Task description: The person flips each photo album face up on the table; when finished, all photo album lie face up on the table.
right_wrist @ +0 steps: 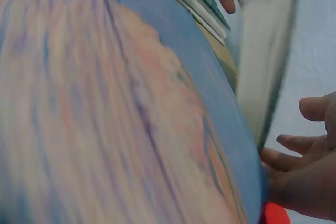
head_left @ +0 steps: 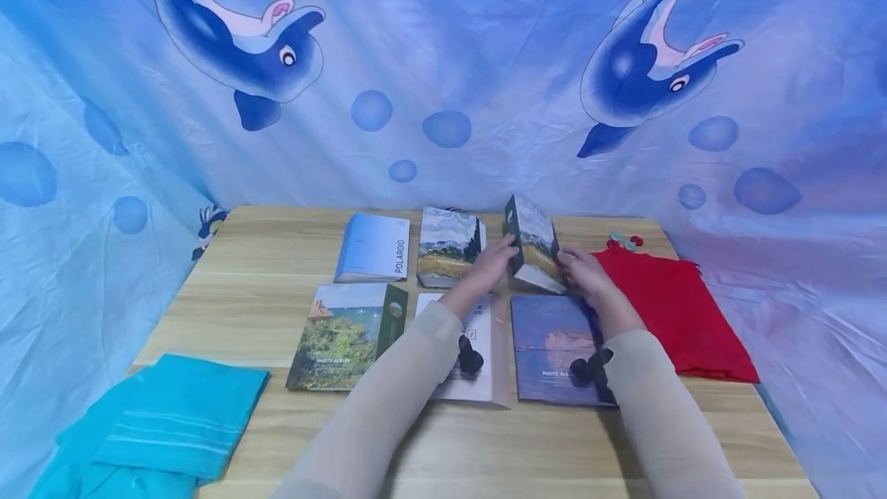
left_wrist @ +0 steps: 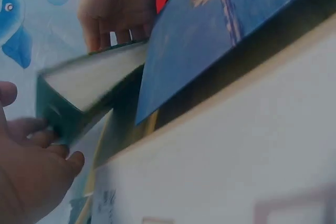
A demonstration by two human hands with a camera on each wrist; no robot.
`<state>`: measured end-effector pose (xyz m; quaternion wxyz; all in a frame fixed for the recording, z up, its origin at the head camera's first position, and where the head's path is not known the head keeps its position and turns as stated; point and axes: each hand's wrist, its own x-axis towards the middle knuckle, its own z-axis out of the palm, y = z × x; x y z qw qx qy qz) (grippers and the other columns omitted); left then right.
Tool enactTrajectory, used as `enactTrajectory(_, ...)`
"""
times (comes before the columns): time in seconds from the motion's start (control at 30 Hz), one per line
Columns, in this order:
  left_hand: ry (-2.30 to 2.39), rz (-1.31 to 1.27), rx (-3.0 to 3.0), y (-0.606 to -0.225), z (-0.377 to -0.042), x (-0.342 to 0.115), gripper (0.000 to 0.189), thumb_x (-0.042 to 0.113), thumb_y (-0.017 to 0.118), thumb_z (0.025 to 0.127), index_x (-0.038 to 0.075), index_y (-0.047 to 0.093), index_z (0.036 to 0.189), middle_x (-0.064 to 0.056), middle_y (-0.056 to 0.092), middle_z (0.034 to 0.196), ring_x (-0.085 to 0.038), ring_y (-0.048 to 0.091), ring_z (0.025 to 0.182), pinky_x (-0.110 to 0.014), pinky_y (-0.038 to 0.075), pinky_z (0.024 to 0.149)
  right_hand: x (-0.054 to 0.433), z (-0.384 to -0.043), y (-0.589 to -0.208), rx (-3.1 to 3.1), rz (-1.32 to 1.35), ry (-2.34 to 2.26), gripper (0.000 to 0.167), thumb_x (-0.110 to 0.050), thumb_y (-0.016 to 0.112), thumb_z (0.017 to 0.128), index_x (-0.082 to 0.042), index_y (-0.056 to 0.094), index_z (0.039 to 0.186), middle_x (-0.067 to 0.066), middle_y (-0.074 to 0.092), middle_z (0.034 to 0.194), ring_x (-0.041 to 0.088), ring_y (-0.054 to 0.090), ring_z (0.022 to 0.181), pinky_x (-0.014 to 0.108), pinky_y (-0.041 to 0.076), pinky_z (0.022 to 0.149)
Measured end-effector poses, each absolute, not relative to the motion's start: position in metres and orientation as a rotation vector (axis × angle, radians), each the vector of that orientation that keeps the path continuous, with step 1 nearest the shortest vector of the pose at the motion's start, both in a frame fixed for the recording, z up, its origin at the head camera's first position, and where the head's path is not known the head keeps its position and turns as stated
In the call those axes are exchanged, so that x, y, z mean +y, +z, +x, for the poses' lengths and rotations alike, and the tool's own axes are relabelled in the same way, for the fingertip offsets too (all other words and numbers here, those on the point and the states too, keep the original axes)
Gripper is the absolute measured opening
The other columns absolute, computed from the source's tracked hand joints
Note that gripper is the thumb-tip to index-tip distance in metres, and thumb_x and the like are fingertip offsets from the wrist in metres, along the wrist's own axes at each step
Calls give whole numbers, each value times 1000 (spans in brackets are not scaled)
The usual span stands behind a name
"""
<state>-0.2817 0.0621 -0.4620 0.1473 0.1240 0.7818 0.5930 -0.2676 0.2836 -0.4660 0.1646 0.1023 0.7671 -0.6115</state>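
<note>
A thick photo album (head_left: 537, 241) with a landscape cover and dark green spine stands tilted at the back of the table, held between both hands. My left hand (head_left: 490, 260) holds its spine side; in the left wrist view the fingers (left_wrist: 39, 137) meet the green spine and the thumb is apart from it. On the opposite side, my right hand (head_left: 589, 276) holds the album's edge, its fingers (right_wrist: 286, 158) at a corner in the right wrist view. Below lies a purple-blue photo album (head_left: 554, 345), and a white album (head_left: 478, 376) lies under the left forearm.
To the left are a landscape album (head_left: 446, 241), a blue Polaroid album (head_left: 374, 245) and a garden-cover album (head_left: 339, 337). A red cloth (head_left: 672, 306) lies at right beside small red and green pieces (head_left: 624, 241). Turquoise folded cloth (head_left: 173, 422) covers the front left corner.
</note>
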Motion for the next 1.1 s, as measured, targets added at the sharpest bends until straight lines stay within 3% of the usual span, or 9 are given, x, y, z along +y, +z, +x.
enactTrajectory(0.3,1614,283,2286,-468,-275,58,63,34,35,104,8,25,161,-5,22,168,-28,18,154,-48,16,125,286,-259,-462,2334,256,-1578,65,-36,38,110,-1,16,161,26,18,164,42,18,151,58,26,119)
enactTrajectory(0.53,1478,333,2363,-461,-265,43,72,53,33,107,16,12,164,-2,13,170,-23,14,155,-46,15,125,279,-249,-458,2561,257,-1446,70,-41,43,108,-2,19,161,28,26,161,45,22,149,62,23,119)
enactTrajectory(0.67,1492,324,2392,-458,-260,29,77,59,35,105,17,10,164,-3,13,169,-24,15,154,-46,15,125,269,-240,-452,2574,248,-1565,69,-39,45,108,-3,19,161,26,26,162,43,22,150,60,24,120)
enactTrajectory(0.87,1480,363,2480,-459,-253,4,77,54,35,106,13,7,164,-7,14,169,-28,18,153,-46,14,125,245,-225,-448,2467,186,-1801,67,-38,46,108,-4,22,161,23,27,162,41,30,147,55,29,119)
enactTrajectory(1.1,1433,402,2569,-458,-235,-25,74,58,35,105,19,14,164,-6,13,169,-27,15,154,-51,13,124,215,-212,-451,2292,181,-2052,62,-30,49,108,0,27,158,22,35,159,35,35,145,47,31,120)
